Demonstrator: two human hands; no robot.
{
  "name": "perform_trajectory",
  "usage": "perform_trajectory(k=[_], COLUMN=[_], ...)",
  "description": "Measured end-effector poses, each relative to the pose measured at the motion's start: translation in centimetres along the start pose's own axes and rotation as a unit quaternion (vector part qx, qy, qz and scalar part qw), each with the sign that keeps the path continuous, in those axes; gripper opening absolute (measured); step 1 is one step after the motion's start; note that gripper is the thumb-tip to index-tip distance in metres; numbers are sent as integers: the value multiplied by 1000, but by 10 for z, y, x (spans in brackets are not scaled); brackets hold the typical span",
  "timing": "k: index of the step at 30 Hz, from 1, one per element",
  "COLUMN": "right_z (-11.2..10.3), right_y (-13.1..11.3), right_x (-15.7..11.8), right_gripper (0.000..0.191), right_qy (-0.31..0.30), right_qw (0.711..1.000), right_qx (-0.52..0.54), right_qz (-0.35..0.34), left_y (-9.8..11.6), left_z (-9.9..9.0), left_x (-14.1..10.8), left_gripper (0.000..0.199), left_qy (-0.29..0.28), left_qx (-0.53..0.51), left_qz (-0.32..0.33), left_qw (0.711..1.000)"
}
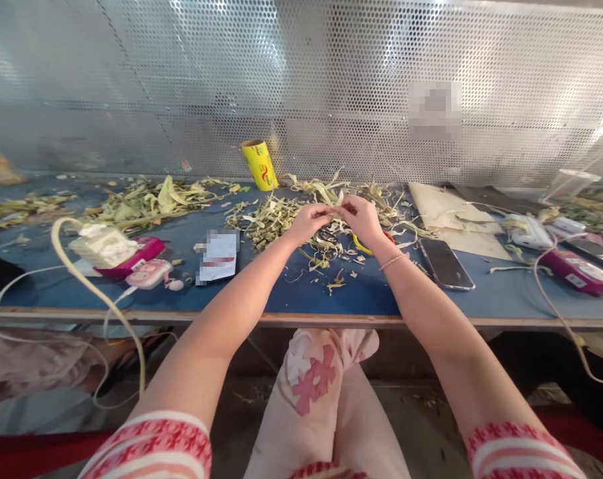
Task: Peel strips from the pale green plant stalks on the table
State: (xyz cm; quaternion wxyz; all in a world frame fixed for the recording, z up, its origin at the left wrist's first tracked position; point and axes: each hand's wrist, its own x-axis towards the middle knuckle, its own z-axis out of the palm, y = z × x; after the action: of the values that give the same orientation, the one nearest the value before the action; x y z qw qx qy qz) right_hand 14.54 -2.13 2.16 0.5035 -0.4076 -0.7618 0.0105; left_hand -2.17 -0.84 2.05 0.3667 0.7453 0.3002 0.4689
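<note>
Both hands meet at the middle of the blue table, above a heap of dry, pale green plant strips point(271, 219). My left hand point(309, 221) is closed in a pinch, its fingertips touching those of the right. My right hand point(360, 216) is pinched too, palm down, with a thin bracelet on the wrist. Whatever lies between the fingertips is too small to make out. A yellow ring point(361, 245) rests on the table just below my right hand, and small plant scraps point(336, 283) are scattered nearer the edge.
Behind stands a perforated metal wall point(331, 86), with a yellow tube point(260, 165) before it. A phone point(446, 264) lies right, beside cardboard point(446, 206). Left are a printed card point(219, 258), pink device point(149, 273), tissue pack point(106, 246), a cable and another plant pile point(152, 199).
</note>
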Motion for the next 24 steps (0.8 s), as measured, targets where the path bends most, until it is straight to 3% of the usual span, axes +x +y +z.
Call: perform_trajectory(k=[4,7,12,14,17,21,24], right_z=[3,4,4,4,6,10,12], right_y=[-6,-8,-8,-10,-11,-6,-2], right_x=[-1,1,4,4,4,5,6], right_gripper=[22,26,21,13,14,23,22], right_qy=[2,-5,-41,-45,-7,29,41], right_qw=[988,959,854,820,809,822,852], right_qx=[111,181,329,397,449,435,401], right_qz=[107,220,401,409,379,367,334], left_y=[0,-1,-5,-10,-15,-13,-9], left_z=[3,4,4,3,3,4,5], left_x=[-1,-1,1,3,4,3,1], left_gripper=[12,10,9,9,11,12,13], left_qy=[31,57,91,90,79,65,58], left_qx=[6,-12,-90,-125,-150,-152,-132], left_qz=[-6,-20,-32,-34,-28,-23,-35], left_qw=[999,998,991,988,985,986,989])
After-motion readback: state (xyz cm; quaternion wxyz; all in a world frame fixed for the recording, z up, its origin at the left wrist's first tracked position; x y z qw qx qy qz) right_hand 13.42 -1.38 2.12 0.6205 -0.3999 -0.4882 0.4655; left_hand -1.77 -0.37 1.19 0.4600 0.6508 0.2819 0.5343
